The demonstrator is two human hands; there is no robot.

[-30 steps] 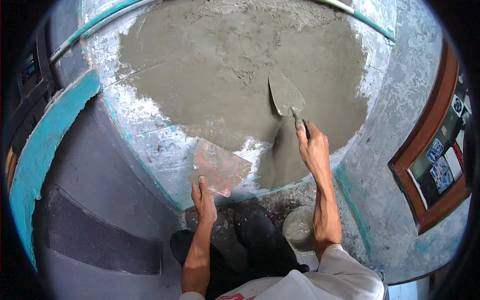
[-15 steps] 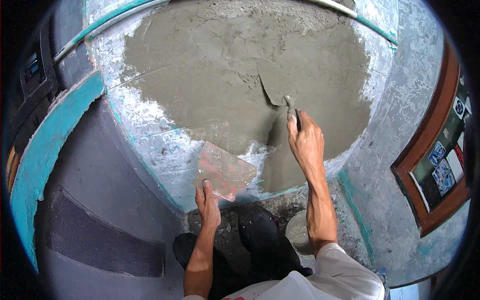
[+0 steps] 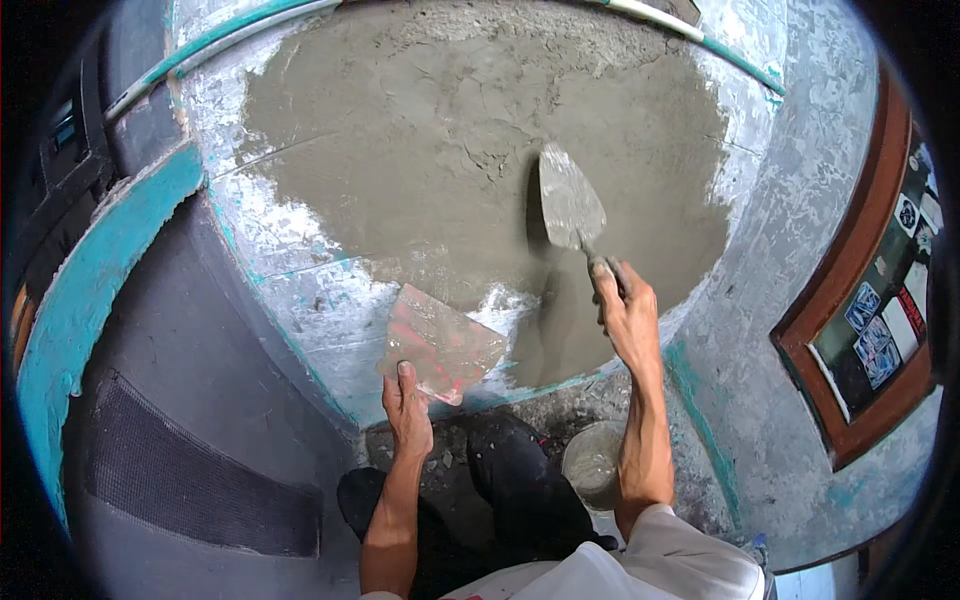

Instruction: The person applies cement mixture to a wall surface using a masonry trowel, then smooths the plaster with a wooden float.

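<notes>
Your right hand [image 3: 630, 315], fingers curled, grips a trowel [image 3: 572, 205] before the plaster patch [image 3: 400, 150]. Your left hand [image 3: 408, 415] pinches a plate [image 3: 445, 345] near the patch's lower edge.

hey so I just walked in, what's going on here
A person's right hand grips a leaf-shaped grey metal trowel by its handle; the blade is in front of a broad patch of grey mortar and seems clear of it. The left hand holds a flat, four-sided, pinkish board smeared with grey. White, teal-stained wall shows at the patch's left and right edges. Below, a round, pale bucket sits near the right forearm.
</notes>
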